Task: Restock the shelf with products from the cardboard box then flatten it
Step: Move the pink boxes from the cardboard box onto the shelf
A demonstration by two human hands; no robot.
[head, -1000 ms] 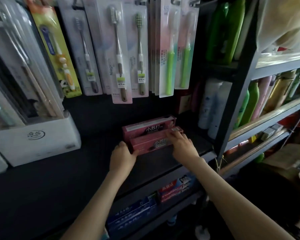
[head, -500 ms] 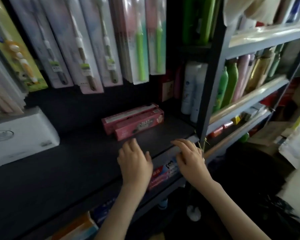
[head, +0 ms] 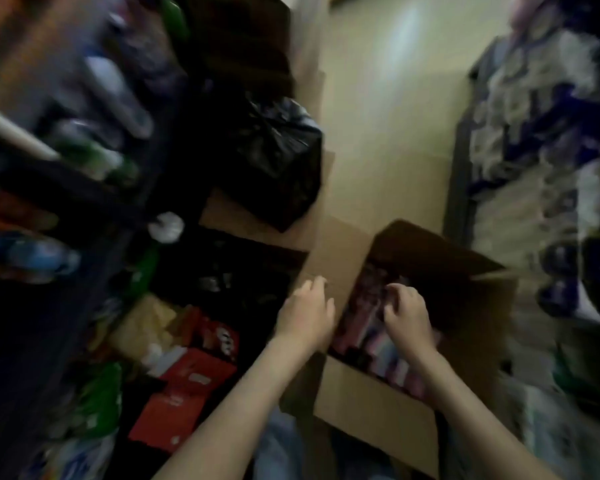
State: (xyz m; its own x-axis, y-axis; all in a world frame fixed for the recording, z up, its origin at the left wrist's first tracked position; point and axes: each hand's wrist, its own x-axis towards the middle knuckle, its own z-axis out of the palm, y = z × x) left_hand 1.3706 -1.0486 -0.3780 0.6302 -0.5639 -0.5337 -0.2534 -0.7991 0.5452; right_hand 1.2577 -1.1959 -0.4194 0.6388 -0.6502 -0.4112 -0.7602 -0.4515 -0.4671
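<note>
Inside the cardboard box, right hand curls onto pink packs — grip unclear; half-curled left hand should brace its wall.

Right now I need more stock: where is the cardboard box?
Head view, lower right of centre: the open cardboard box, right hand over its pink packs, left hand at its left flap.

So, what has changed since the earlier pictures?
Both hands let go of the pink boxes on the shelf and moved down to the open cardboard box. The left hand is over its flap; the right hand reaches among the pink packs inside, grip blurred. The view turned away, so nothing else compares.
</note>
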